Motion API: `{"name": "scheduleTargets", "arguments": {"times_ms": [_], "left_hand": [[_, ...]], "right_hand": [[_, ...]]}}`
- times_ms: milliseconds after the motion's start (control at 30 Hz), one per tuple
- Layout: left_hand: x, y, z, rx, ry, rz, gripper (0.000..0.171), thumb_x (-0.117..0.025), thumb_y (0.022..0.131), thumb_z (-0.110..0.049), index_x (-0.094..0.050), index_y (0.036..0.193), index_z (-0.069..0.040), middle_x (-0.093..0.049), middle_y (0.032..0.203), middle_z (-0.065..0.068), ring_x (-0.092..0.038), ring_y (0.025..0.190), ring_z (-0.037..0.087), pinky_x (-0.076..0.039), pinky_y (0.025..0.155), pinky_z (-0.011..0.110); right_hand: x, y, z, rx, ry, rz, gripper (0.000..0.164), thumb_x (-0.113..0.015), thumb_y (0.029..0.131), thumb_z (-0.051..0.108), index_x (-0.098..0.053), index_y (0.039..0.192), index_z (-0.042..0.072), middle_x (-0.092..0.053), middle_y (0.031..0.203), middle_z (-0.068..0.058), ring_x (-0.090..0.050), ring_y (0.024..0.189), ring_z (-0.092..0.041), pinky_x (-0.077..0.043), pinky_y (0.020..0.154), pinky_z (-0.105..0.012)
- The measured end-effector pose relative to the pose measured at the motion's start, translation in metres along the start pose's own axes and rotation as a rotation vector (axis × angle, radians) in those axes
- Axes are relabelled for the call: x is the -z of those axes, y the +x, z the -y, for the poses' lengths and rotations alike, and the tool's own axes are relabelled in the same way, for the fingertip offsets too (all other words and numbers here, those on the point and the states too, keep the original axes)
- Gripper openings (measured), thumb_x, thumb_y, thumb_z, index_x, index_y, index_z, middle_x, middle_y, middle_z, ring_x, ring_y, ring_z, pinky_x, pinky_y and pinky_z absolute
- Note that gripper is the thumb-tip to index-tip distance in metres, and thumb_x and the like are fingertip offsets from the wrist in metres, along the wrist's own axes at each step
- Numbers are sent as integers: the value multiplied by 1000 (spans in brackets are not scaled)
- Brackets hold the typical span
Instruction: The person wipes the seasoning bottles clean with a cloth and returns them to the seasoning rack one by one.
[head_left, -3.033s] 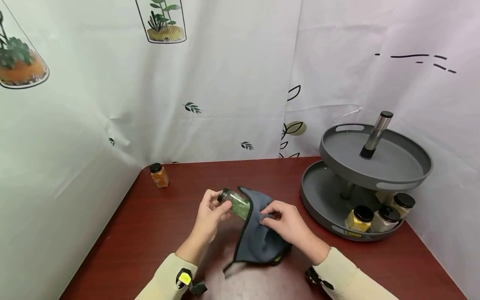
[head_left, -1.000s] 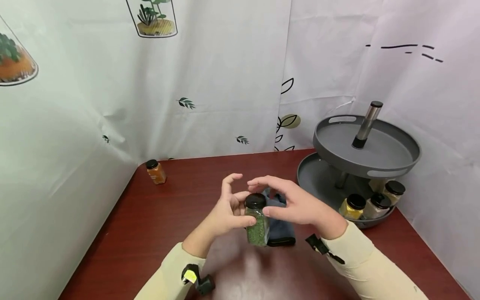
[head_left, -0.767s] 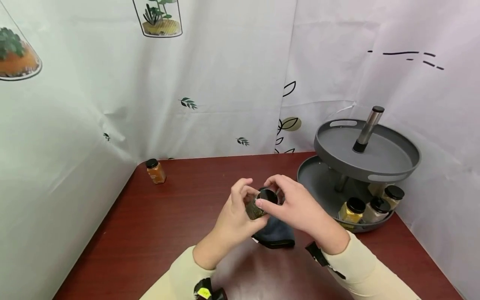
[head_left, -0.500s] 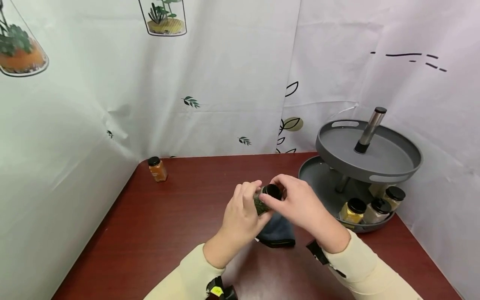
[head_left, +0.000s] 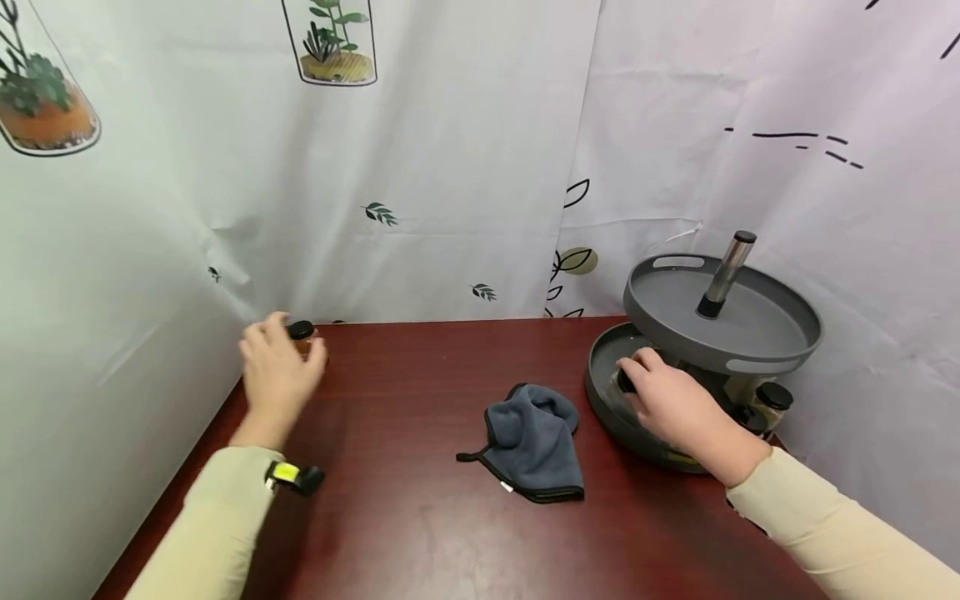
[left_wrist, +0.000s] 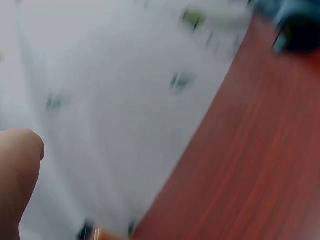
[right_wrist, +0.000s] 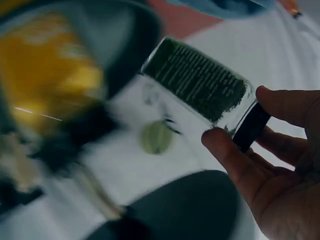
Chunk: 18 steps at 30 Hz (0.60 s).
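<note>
My right hand [head_left: 675, 408] pinches a glass spice jar of green herbs [right_wrist: 197, 82] by its black lid, fingers and thumb on either side. The jar is tilted, over the lower tray [head_left: 600, 387] of a grey two-tier turntable rack. In the head view the hand hides most of it. My left hand [head_left: 277, 371] is at the back left with fingers and thumb spread beside an orange spice jar [head_left: 302, 331], overlapping it in this view. On the table, a crumpled grey-blue cloth [head_left: 536, 446] with black edging lies between the hands.
On the lower tray stand several other jars: a yellow one [right_wrist: 50, 75] and, at the right, a black-lidded one [head_left: 774, 397]. The upper tray [head_left: 757, 321] overhangs them, with a metal post [head_left: 727, 275] at its centre. White printed curtains [head_left: 450, 167] border the table [head_left: 397, 533].
The cloth was set down on the table. The green jar passed to my right hand alone and moved right to the rack. My left hand let go of it and moved left to the orange jar.
</note>
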<state>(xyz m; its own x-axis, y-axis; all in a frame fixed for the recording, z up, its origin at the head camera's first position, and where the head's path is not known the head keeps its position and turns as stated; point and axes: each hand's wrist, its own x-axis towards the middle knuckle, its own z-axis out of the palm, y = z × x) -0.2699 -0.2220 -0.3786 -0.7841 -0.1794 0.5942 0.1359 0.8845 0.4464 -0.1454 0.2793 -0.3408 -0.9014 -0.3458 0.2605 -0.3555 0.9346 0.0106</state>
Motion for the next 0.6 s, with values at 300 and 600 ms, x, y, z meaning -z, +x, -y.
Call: {"name": "scheduleTargets", "arguments": {"times_ms": [300, 600], "left_hand": [[-15, 16, 69, 302, -78, 242, 94, -57, 79, -56, -8, 144, -10, -17, 133, 34, -23, 118, 50, -29, 88, 60], [-59, 8, 84, 424, -310, 351, 111, -69, 74, -51, 9, 145, -14, -10, 145, 29, -16, 132, 41, -18, 104, 54]], "right_hand": [[-27, 3, -33, -97, 117, 206, 45, -68, 84, 17, -54, 123, 0, -52, 114, -20, -58, 87, -28, -48, 67, -40], [-26, 10, -48, -72, 194, 341, 44, -67, 84, 17, -54, 124, 6, -52, 118, -17, -54, 100, -30, -46, 77, -44]]}}
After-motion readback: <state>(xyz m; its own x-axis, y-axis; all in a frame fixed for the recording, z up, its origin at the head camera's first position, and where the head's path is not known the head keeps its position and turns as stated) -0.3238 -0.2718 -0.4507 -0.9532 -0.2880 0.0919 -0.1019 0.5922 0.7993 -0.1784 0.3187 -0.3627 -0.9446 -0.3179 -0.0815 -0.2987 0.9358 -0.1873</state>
